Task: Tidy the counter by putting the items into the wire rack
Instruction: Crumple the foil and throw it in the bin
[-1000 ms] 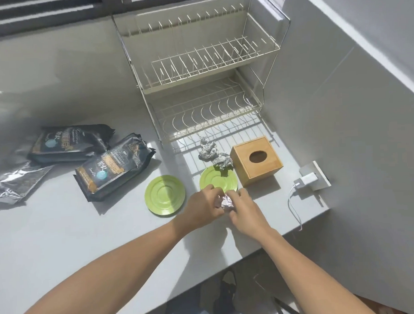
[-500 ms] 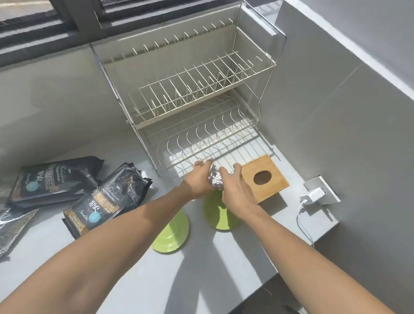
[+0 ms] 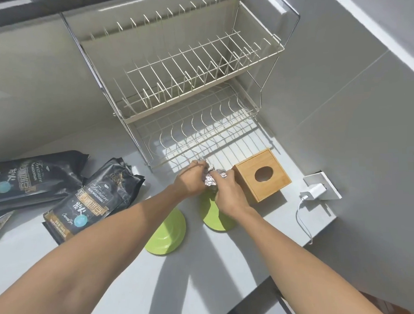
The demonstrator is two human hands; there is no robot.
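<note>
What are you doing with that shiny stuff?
A person is tidying a kitchen counter. Both the left hand and right hand hold crumpled foil just in front of the wire rack, whose shelves hold nothing yet. Two green plates, two coffee bags and a wooden tissue box wait on the counter.

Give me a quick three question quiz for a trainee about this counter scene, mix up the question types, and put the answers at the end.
1. True or false: the wire rack already holds a plate.
2. How many green plates lie on the counter?
3. What do the left hand and right hand grip between them? A) a coffee bag B) crumpled foil C) the wooden tissue box

Key: 1 false, both tiers are empty; 2 two; 3 B.
</note>
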